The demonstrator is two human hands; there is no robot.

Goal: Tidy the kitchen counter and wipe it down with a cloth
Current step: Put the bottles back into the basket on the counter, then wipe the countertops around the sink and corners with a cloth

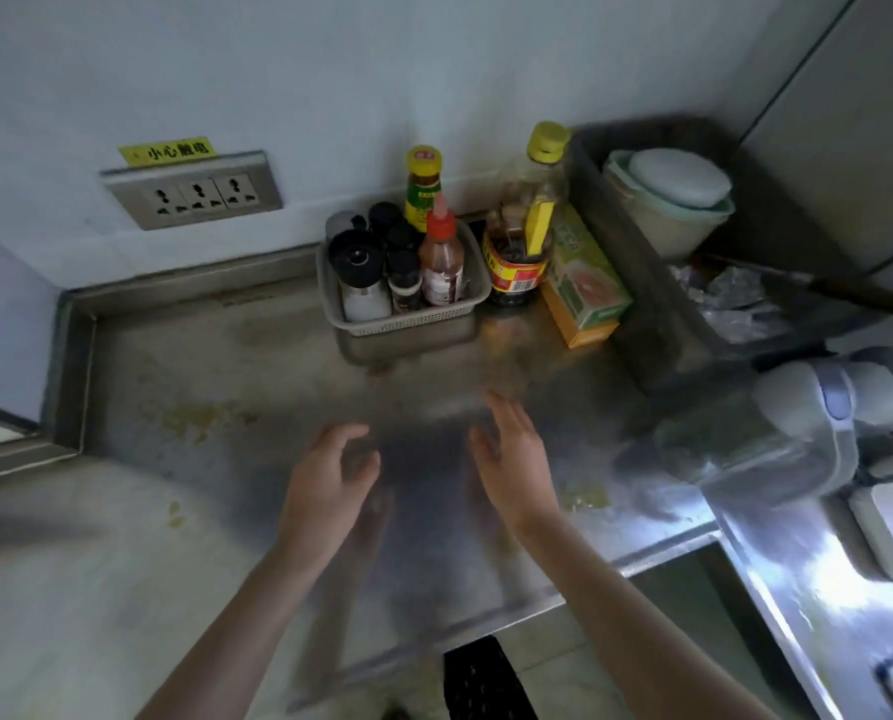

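Both hands are hovering over the steel counter [226,356]; whether either is touching it, I cannot tell. Left hand [330,475] is holding nothing, fingers loosely curled. Right hand [512,459] is holding nothing, fingers straight and spread. No cloth is showing anywhere, so I am judging the wiping not yet begun; tidying is the step in hand. The next move is calling for a cloth, or for lifting the basket [408,327] clear of the back edge. Counting: one basket of bottles, one oil bottle [530,200] just beside it, one box [584,283], two yellowish stains [200,418], one socket plate [192,192] with three outlets
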